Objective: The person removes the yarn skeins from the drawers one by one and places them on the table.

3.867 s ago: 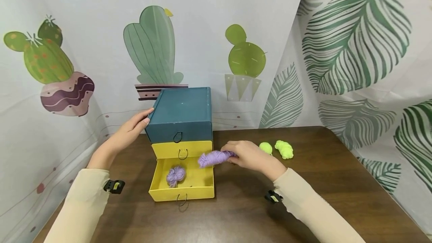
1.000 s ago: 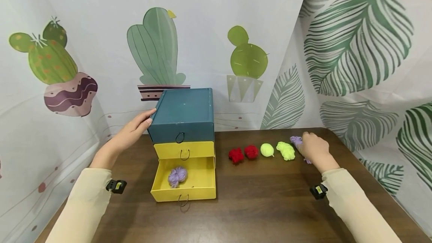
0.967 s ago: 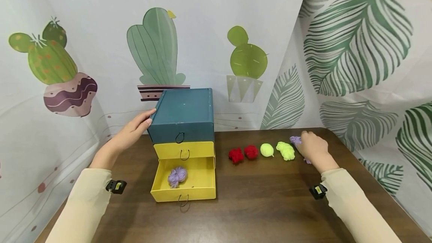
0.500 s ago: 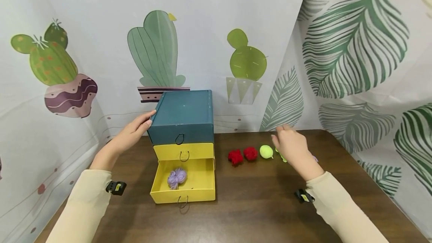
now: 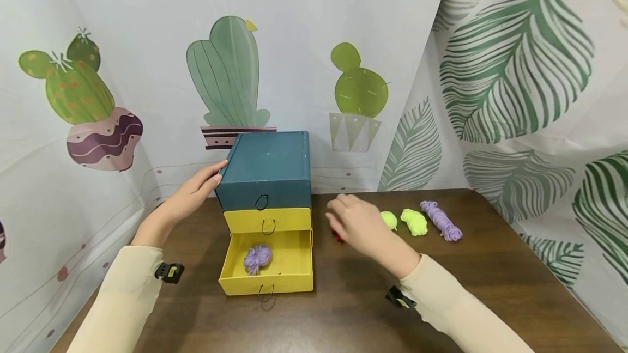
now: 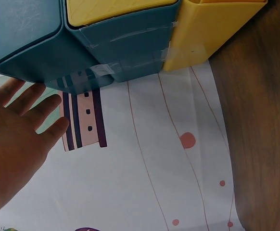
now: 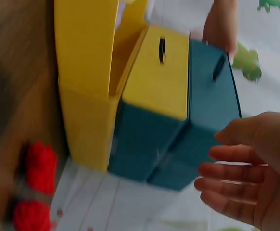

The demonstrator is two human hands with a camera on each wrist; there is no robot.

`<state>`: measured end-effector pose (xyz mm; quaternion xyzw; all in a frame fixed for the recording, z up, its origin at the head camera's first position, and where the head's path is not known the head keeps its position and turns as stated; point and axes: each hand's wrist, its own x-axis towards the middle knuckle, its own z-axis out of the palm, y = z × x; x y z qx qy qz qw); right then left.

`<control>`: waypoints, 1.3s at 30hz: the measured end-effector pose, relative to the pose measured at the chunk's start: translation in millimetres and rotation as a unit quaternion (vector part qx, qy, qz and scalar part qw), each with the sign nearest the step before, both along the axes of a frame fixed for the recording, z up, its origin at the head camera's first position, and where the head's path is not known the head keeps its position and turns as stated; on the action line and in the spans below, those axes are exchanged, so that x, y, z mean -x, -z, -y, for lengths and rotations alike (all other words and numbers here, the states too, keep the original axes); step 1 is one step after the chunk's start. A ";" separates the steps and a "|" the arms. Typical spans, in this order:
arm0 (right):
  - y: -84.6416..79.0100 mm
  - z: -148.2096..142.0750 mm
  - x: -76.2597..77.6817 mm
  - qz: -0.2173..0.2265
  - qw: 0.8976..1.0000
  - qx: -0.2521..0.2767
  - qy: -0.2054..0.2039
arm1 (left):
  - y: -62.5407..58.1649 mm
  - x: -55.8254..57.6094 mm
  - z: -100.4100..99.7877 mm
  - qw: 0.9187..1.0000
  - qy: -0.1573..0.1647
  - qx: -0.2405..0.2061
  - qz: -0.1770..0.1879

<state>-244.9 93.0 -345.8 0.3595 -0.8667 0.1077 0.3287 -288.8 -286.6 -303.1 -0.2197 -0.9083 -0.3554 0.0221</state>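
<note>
My left hand [image 5: 193,192] rests its fingers on the left side of the teal top drawer box [image 5: 267,159]; in the left wrist view the fingers are stretched out against it. My right hand [image 5: 360,227] hangs over the table just right of the drawers, fingers loosely bent and holding nothing. It covers most of the red yarn in the head view; two red yarn bundles [image 7: 40,168] show in the right wrist view. Below, the yellow bottom drawer [image 5: 294,257] is pulled out, with a purple yarn bundle [image 5: 257,259] lying in its left part.
Right of my right hand lie a round lime yarn ball [image 5: 390,220], a lime yarn bundle [image 5: 414,222] and a long purple yarn skein [image 5: 441,221] in a row. A yellow middle drawer [image 5: 289,219] is closed. A patterned cloth [image 5: 294,42] hangs behind the brown table [image 5: 343,315].
My right hand has put the purple skein down at the row's right end, let go and swung left toward the drawers. Red yarn appeared on the table after the oldest frame. The left hand has stayed.
</note>
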 end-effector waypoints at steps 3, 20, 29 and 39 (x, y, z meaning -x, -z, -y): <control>3.7 18.4 -2.7 0.010 0.998 -0.035 -0.050 | 1.0 -0.3 -0.7 1.000 0.000 0.001 -0.001; 42.1 96.4 14.7 0.248 0.926 -0.231 -0.170 | 3.0 1.9 0.9 1.000 -0.006 0.004 -0.004; 54.7 113.5 34.0 0.298 0.901 -0.248 -0.192 | 2.6 0.6 1.7 1.000 -0.006 0.000 0.002; 65.5 117.4 40.0 0.315 0.896 -0.236 -0.204 | 1.8 -0.3 0.7 1.000 -0.003 -0.004 -0.004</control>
